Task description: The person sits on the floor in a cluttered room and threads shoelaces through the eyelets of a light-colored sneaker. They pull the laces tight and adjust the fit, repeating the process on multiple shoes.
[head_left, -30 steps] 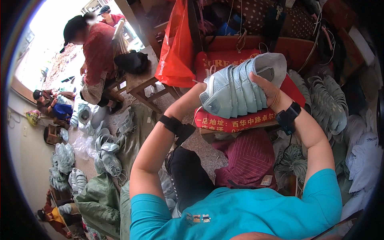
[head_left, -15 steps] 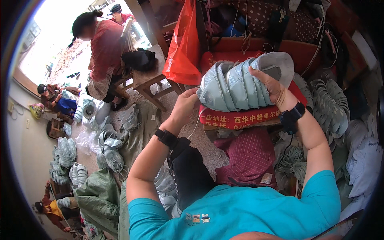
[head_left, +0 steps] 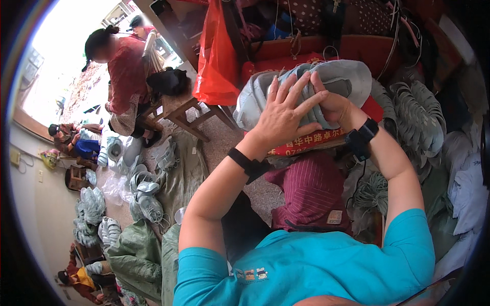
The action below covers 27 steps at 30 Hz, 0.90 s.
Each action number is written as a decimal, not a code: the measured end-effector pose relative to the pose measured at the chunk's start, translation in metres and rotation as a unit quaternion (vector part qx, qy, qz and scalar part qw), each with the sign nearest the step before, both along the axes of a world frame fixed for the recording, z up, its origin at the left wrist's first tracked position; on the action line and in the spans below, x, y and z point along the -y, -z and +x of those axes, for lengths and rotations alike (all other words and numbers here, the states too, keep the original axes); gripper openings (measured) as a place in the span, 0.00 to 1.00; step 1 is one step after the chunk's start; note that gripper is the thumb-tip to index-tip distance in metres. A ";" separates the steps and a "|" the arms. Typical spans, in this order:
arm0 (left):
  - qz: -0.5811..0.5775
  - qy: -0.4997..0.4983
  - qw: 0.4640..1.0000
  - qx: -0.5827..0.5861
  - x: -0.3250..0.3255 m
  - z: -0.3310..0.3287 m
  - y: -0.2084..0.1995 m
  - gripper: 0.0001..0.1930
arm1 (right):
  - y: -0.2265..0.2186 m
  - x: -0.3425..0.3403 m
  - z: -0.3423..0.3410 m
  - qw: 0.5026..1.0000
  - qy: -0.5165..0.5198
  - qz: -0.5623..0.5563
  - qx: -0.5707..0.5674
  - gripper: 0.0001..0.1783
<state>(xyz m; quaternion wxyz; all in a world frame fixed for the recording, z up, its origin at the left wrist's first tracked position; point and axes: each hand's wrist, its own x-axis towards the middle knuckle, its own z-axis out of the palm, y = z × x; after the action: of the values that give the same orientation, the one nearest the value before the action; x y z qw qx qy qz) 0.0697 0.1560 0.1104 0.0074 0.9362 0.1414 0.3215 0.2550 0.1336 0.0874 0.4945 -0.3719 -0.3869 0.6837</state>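
Observation:
Nested pale blue-grey shoe uppers (head_left: 352, 76) rest tilted on a red-covered surface in front of me. My left hand (head_left: 293, 107) lies across the front of the stack, its fingers spread and straight. At the stack's right part, my right hand (head_left: 335, 108) has its fingers bent in against the uppers, gripping them. The fingertips of both hands come close together near the stack's middle. Part of the uppers is hidden behind my hands. A dark band circles each wrist.
A red plastic bag (head_left: 217, 61) hangs left of the stack, beside a wooden stool (head_left: 178, 107). Strung bundles of uppers (head_left: 418, 115) sit at the right. A maroon striped cloth (head_left: 311, 191) lies below the work surface. Several people sit at the left among piles of uppers.
My left hand has moved right, from the stack's left end onto its front, and its fingers have spread. The stack has turned, showing more of its openings. The view has shifted slightly.

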 end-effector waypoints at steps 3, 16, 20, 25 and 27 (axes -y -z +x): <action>0.023 -0.027 0.999 -0.025 -0.004 0.004 0.006 0.42 | 0.000 0.003 0.003 0.995 -0.042 0.003 -0.094 0.45; 0.062 -0.126 0.976 -0.169 0.007 0.018 -0.007 0.30 | 0.000 0.013 -0.004 0.992 -0.052 0.049 -0.108 0.49; 0.050 -0.138 0.982 -0.121 0.003 0.014 -0.002 0.31 | -0.001 0.017 0.006 0.984 -0.101 0.125 0.075 0.49; 0.040 -0.136 0.985 -0.101 0.002 0.010 0.006 0.32 | -0.005 0.053 0.013 0.985 -0.027 0.143 0.091 0.62; 0.031 -0.138 0.987 -0.081 0.002 0.013 0.007 0.32 | -0.002 0.065 0.021 0.986 0.029 0.158 0.047 0.66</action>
<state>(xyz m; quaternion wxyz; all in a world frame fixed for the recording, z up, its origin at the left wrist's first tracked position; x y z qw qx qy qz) 0.0830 0.1535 0.1038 -0.0777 0.9304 0.2597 0.2468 0.2765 0.0687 0.0896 0.5479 -0.3313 -0.5023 0.5811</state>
